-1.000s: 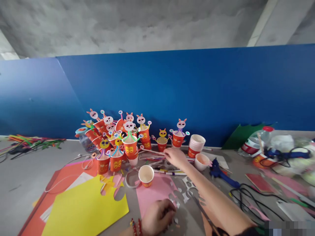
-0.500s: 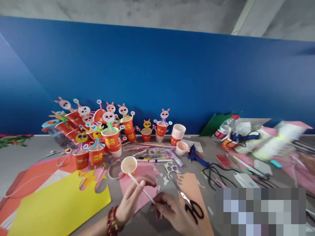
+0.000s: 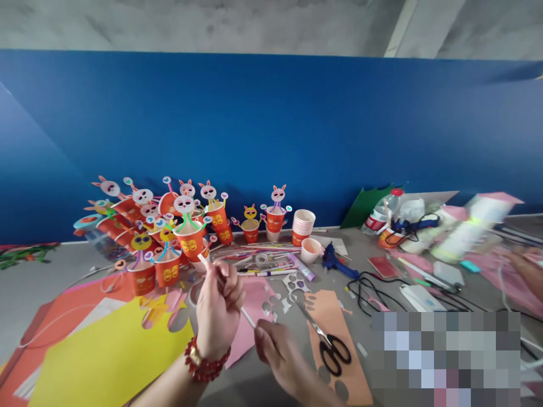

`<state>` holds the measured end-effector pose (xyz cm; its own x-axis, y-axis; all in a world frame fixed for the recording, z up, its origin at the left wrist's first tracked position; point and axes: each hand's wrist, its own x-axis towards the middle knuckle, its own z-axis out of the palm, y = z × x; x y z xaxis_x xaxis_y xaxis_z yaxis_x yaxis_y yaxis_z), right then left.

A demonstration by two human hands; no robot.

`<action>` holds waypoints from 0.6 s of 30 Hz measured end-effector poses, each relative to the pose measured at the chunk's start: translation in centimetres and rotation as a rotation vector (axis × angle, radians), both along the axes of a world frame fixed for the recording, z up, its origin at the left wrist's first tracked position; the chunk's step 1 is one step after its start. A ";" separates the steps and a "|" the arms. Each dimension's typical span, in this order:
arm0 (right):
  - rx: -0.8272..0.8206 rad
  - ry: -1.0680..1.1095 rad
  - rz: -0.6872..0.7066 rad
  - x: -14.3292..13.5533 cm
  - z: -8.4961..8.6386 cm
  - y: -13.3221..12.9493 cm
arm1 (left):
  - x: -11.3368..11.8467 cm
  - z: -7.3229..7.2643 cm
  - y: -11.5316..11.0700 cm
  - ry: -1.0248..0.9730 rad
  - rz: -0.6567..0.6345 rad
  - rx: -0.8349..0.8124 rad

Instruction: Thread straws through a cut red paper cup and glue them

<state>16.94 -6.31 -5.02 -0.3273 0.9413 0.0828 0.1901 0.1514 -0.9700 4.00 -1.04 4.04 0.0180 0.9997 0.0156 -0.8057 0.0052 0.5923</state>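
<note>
My left hand [image 3: 218, 311], with a red bead bracelet on its wrist, has its fingers curled round a slim white stick [image 3: 248, 317]. The stick slants from upper left, past the hand, down to the right. Its lower end is pinched by my right hand [image 3: 275, 350]. Pink paper [image 3: 254, 305] lies under the hands. To the right, black-handled scissors [image 3: 328, 342] rest on an orange paper sheet [image 3: 356, 379] with cut-out holes. Left of the hands lies yellow paper [image 3: 110, 350]. Behind my left hand, a roll of tape is partly hidden.
Orange paper cups with animal-faced figures [image 3: 189, 237] crowd the back left. Stacked cups [image 3: 303, 223], a pale cup [image 3: 311, 250] and a blue glue gun [image 3: 338, 263] stand mid-table. Black cables [image 3: 369, 294], a bottle [image 3: 382, 212] and another person's hand [image 3: 526, 268] are at right.
My left hand has gone from outstretched fingers to a curled grip round the stick and risen a little. The white cup behind it is now hidden. My right hand keeps its pinch.
</note>
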 end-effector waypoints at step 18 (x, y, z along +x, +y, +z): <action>-0.107 0.251 -0.098 -1.3 -3.0 -1.1 | -7.8 3.6 2.0 0.006 0.317 0.232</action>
<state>15.68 -7.39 -8.04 -0.2160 0.9752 0.0485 -0.0494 0.0387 -0.9980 -3.80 1.00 7.66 -0.2901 0.9257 0.2427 -0.7426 -0.3777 0.5531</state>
